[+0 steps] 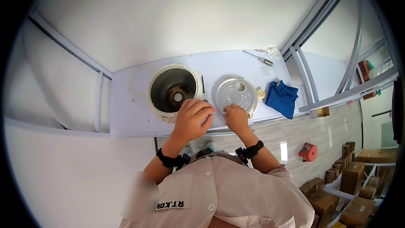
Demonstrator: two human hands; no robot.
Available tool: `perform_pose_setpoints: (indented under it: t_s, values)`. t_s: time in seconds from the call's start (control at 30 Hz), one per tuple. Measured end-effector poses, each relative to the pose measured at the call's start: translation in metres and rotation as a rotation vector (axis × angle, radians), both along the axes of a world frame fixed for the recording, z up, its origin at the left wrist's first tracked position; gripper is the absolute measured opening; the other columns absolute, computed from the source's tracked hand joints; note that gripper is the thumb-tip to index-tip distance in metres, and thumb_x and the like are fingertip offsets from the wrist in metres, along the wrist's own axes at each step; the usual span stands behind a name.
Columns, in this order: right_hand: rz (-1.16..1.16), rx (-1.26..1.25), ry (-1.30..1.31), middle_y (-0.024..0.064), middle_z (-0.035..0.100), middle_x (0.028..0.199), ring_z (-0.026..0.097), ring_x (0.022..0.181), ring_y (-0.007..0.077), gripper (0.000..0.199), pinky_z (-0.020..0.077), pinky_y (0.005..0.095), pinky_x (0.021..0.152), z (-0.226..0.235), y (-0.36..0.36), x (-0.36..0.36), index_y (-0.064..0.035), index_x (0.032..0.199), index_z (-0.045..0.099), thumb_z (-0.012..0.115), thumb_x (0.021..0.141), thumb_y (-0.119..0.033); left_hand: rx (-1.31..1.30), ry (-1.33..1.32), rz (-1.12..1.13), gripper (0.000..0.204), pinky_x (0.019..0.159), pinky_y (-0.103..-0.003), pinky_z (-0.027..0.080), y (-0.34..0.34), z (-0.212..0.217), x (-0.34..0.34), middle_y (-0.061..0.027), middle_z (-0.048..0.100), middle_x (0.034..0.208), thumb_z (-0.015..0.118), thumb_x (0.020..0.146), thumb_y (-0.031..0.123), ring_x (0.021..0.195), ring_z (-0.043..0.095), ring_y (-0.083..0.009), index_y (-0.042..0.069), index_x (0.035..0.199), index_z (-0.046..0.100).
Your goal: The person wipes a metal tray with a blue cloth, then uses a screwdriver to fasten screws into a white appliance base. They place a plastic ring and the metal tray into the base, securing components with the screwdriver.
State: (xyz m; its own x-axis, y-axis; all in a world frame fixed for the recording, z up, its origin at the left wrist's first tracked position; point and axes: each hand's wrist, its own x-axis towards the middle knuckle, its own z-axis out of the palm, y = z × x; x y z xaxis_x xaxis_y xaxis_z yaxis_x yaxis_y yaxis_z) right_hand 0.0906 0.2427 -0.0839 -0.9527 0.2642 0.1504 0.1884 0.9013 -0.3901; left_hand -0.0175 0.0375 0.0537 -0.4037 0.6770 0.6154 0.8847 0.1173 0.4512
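A rice cooker body point(171, 92) stands on the white worktop, with its dark inside stained brown around a pale round part at the bottom. My left hand point(194, 117) hovers by its lower right rim, fingers bent and thumb apart, with nothing visible in it. To the right lies the round rice cooker lid point(230, 93), its silvery inner face up with a round opening near the top. My right hand point(237, 118) has its fingers curled at the lid's near edge; the fingertips are partly hidden. A small yellowish round cap point(261, 93) sits just right of the lid.
A folded blue cloth point(282, 99) lies at the worktop's right end. Behind it are a screwdriver point(265, 61) and a crumpled white tissue point(271, 52). Metal frames flank the worktop point(126, 118). On the floor stand a red stool point(308, 152) and several cardboard boxes point(352, 177).
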Motion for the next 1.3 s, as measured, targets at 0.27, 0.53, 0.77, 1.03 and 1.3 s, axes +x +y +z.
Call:
perform_pose_setpoints:
  t_s: [0.27, 0.53, 0.77, 1.03, 1.3]
  values:
    - [0.008, -0.186, 0.124, 0.0089, 0.066, 0.091, 0.068, 0.09, 0.0334, 0.008, 0.0545, 0.0463, 0.078, 0.025, 0.011, 0.006, -0.0085, 0.088, 0.075, 0.079, 0.081, -0.008, -0.008, -0.061, -0.02, 0.016, 0.082, -0.039, 0.053, 0.011, -0.007, 0.003, -0.0034, 0.073, 0.101, 0.08, 0.081, 0.005, 0.089, 0.068, -0.0257, 0.008, 0.096, 0.078]
    - [-0.044, -0.025, 0.354, 0.0069, 0.063, 0.091, 0.065, 0.083, 0.0315, 0.019, 0.0526, 0.0439, 0.074, 0.044, 0.035, 0.007, -0.0103, 0.095, 0.069, 0.076, 0.078, -0.004, -0.047, -0.114, 0.004, 0.017, 0.081, -0.039, 0.053, 0.026, -0.001, 0.004, -0.003, 0.073, 0.103, 0.08, 0.083, 0.006, 0.089, 0.068, -0.0254, 0.009, 0.1, 0.078]
    - [0.022, 0.034, 0.521, 0.0063, 0.065, 0.088, 0.065, 0.081, 0.0301, 0.025, 0.0515, 0.0428, 0.069, 0.065, 0.065, 0.014, -0.0109, 0.092, 0.069, 0.076, 0.071, 0.001, -0.027, -0.091, 0.005, 0.017, 0.08, -0.039, 0.054, 0.024, -0.001, 0.005, -0.0024, 0.073, 0.103, 0.08, 0.082, 0.005, 0.088, 0.068, -0.026, 0.009, 0.099, 0.079]
    - [0.333, 0.12, 0.844, 0.0002, 0.063, 0.086, 0.058, 0.075, 0.0218, 0.024, 0.0431, 0.0371, 0.064, 0.123, 0.037, 0.003, -0.013, 0.088, 0.076, 0.083, 0.068, -0.001, 0.18, -0.479, 0.072, 0.046, 0.085, -0.037, 0.054, 0.012, 0.008, 0.003, -0.0093, 0.072, 0.105, 0.078, 0.091, 0.012, 0.088, 0.07, -0.0216, 0.001, 0.134, 0.064]
    - [0.461, 0.055, 0.888, -0.0044, 0.061, 0.085, 0.055, 0.073, 0.0166, 0.022, 0.0399, 0.0342, 0.065, 0.129, 0.004, -0.011, -0.0146, 0.088, 0.079, 0.084, 0.069, -0.005, 0.418, -0.726, 0.131, 0.056, 0.092, -0.033, 0.056, -0.009, 0.001, -0.001, -0.0084, 0.07, 0.113, 0.075, 0.098, 0.01, 0.095, 0.071, -0.0152, -0.001, 0.148, 0.053]
